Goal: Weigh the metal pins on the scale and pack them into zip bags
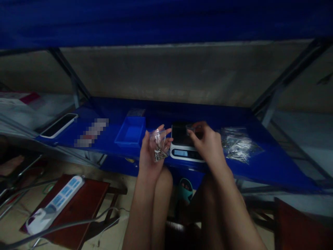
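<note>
In the head view a clear plastic bag of screws [159, 150] rests against the palm of my left hand [149, 152], which is turned up with the thumb at the bag's edge. Its other fingers stretch toward the scale. My right hand [208, 139] is closed over a digital scale [178, 136] and pinches a small clear cup [190, 128] by its side. Whether the cup touches the dark weighing plate I cannot tell. The scale's lit display [180, 153] is too blurred to read surely. What the cup contains is not visible.
A blue tray [130, 141] stands left of my hands. Several clear bags of metal pieces [238, 146] lie right of the scale. A phone [59, 125] lies at the table's left end. Below, a power strip [61, 199] sits on a wooden stool [88, 194]. A blue shelf [166, 24] hangs overhead.
</note>
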Available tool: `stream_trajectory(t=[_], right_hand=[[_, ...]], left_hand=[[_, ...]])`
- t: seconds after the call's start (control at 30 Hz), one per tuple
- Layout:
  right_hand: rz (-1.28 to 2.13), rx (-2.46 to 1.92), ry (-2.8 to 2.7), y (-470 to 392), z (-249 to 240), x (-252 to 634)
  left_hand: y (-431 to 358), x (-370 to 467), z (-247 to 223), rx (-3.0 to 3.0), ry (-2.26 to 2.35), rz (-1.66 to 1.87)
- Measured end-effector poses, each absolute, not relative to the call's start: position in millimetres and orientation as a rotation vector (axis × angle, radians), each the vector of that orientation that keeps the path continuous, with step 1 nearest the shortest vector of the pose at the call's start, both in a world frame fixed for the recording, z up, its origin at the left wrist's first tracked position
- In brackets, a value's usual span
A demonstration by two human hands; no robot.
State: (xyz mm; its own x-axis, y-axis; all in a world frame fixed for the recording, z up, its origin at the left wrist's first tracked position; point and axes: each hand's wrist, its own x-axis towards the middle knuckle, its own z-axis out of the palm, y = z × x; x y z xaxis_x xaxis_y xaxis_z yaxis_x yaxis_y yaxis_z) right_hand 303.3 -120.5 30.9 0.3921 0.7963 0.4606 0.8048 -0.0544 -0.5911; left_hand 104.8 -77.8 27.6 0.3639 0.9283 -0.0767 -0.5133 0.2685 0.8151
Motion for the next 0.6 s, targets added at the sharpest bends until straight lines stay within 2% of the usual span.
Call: stream_trajectory(t=[0.23, 0.4, 0.6], right_hand=[[-0.167, -1.871, -1.491, -116.7, 16.8, 312.0], [-0.256, -1.733, -1.405, -122.1, 34.8, 301.8], [0.388, -1.345, -1.507, -131.3, 56.9, 270.5]], left_hand=[[-91.2, 125.0, 28.6, 0.889, 0.672, 1.227], [-101.2, 131.8, 30.3, 1.053, 0.713, 1.293], [-99.1, 131.8, 21.0, 1.085, 0.716, 1.386]])
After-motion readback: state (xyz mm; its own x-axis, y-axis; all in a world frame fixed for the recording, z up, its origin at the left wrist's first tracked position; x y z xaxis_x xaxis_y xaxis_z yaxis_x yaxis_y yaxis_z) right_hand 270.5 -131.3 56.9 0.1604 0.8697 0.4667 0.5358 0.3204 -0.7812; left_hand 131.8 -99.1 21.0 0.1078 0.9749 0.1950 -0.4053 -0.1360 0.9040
